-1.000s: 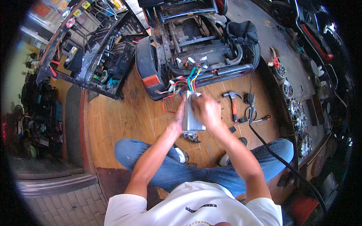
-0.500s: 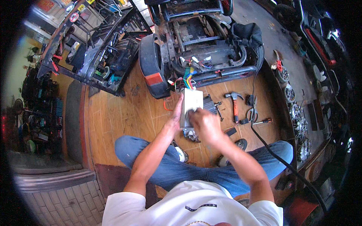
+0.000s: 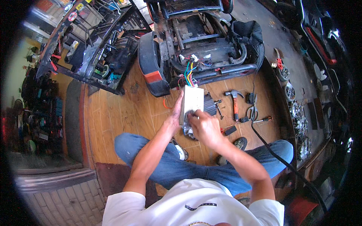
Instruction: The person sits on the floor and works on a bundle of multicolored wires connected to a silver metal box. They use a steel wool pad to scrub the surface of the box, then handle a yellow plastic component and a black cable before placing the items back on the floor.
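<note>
A silver-white metal box (image 3: 194, 97) stands tilted in front of me, with a bundle of coloured wires (image 3: 189, 73) coming out of its far end. My left hand (image 3: 175, 115) is closed along the box's left side and steadies it. In my right hand (image 3: 206, 127) is a small brush (image 3: 191, 112), its dark bristles against the near part of the box's face. The handle is mostly hidden by my fingers. Just right of the box a dark ribbed block (image 3: 210, 104) rests on the floor. Crumpled clear plastic (image 3: 187, 132) shows below the box.
Ahead stands a stripped vehicle frame (image 3: 207, 49) with loose connectors. On the wooden floor to the right lie a hammer (image 3: 235, 105), scissors (image 3: 252, 112), a screwdriver (image 3: 263, 119) and a black cable (image 3: 273, 148). A tool rack (image 3: 102, 56) is at the far left, bins of hardware (image 3: 298, 113) at right.
My right hand with the brush has shifted slightly on the box's face. The box tilts a little differently, and the wires at its far end now stand more upright.
</note>
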`<state>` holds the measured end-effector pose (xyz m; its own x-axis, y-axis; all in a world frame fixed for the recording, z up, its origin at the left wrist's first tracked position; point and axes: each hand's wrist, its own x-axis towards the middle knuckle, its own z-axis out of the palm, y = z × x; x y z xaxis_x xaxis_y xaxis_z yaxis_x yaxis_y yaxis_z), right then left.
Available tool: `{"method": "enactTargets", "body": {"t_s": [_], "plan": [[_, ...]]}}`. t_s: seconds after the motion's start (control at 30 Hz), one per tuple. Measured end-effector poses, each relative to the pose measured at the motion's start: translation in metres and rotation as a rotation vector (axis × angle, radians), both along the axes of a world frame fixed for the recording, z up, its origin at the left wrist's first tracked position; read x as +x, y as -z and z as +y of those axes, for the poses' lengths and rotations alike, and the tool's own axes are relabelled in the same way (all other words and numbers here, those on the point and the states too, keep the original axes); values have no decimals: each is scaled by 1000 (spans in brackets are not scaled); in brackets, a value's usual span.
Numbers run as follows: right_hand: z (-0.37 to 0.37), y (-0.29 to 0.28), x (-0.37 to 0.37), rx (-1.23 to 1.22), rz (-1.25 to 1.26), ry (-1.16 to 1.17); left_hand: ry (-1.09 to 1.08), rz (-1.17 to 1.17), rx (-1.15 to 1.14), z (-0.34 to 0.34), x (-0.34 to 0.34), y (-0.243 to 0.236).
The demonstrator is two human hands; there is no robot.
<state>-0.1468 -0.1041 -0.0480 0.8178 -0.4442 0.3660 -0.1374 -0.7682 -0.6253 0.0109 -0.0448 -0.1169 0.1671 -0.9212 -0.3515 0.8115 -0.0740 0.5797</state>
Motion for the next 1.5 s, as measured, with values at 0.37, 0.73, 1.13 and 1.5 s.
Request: {"method": "enactTargets", "body": {"t_s": [0.37,0.73,1.13,1.5], "plan": [[-15,2,8,81,17,243,58,63,84,-8,-1,-17],[-80,5,-80,1189,-505,545,35,230,-36,-30,-8,-117],[-92,27,-119,1844,-611,448,126,547,-221,-29,-70,-215],[-82,20,-123,1818,-465,412,66,347,-117,-53,-33,-144]]}}
